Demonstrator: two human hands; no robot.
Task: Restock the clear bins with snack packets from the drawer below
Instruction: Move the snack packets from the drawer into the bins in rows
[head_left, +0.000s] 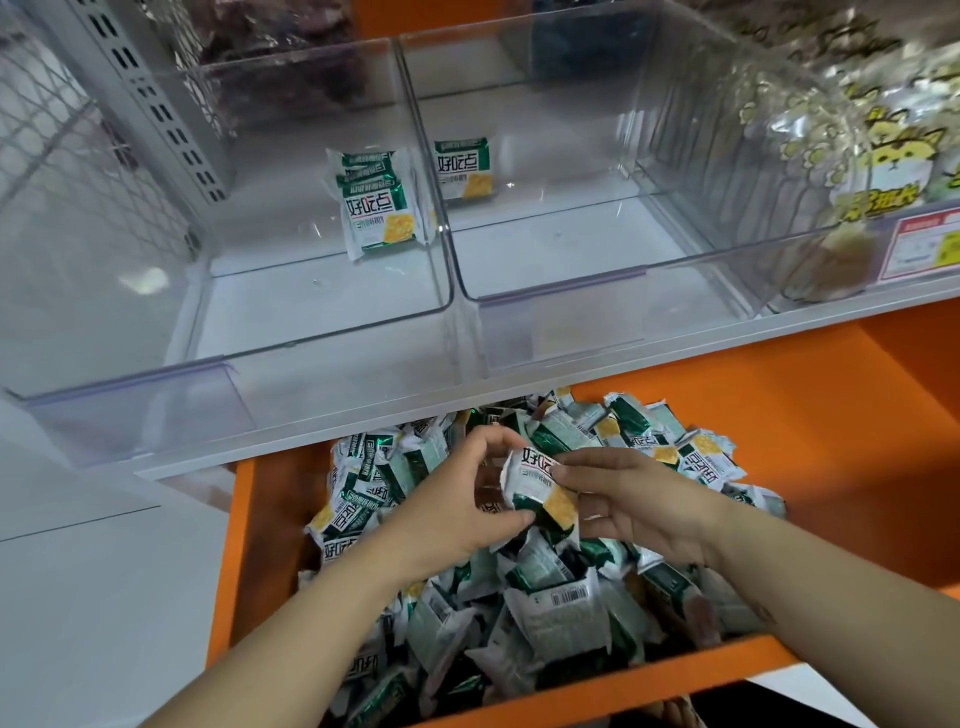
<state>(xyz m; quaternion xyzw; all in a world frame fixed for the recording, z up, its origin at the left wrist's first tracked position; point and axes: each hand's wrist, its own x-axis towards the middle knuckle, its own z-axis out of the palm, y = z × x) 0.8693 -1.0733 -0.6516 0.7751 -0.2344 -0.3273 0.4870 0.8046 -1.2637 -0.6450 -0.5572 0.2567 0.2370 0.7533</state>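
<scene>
An orange drawer (810, 467) stands pulled out below the shelf, heaped with green-and-white snack packets (561, 613). Above the heap, one packet (540, 491) is held by both hands. My left hand (462, 509) curls round its left side, and my right hand (634, 506) pinches its right edge. On the shelf above sit two clear bins. The left bin (291, 332) holds a small stack of the same packets (376, 202) against its right wall. The right bin (623, 275) shows one packet (462, 169) at its back left.
A further clear bin of yellow cartoon-printed bags (883, 156) stands at the right, with a pink price label (922, 244) on its front. A perforated white upright (156, 104) and wire mesh (62, 145) lie to the left. White floor (104, 571) shows beside the drawer.
</scene>
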